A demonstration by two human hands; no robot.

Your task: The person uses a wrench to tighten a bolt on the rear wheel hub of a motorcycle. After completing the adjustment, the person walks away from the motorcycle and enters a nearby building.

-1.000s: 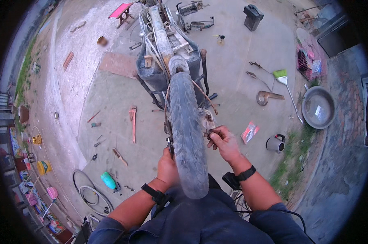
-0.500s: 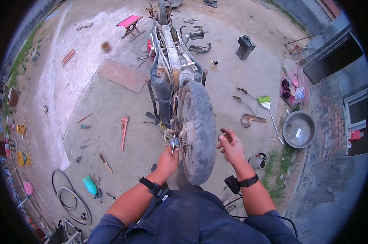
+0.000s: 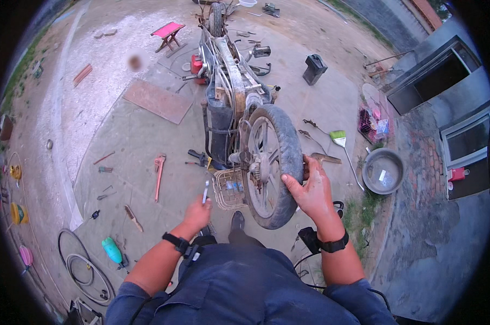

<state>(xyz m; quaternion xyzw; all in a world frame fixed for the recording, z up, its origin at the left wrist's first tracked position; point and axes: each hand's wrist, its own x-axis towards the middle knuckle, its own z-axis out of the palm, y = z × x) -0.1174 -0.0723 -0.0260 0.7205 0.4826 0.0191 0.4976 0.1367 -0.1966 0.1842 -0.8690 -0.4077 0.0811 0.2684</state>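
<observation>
A stripped motorbike frame stands on the concrete in front of me, its rear wheel nearest to me and turned so the spokes show. My right hand grips the tyre on its right side. My left hand is off the wheel, down to the left, and holds a thin white stick-like thing upright. A small wire basket sits by the wheel hub, between my two hands.
Tools lie about on the left: a red pipe wrench, a brush, a green bottle, tyre rings. A metal basin and a broom are on the right, a red stool far back.
The wheel has swung from edge-on to side-on. My right hand moved onto the tyre's right side, and my left hand came off the wheel with the white stick.
</observation>
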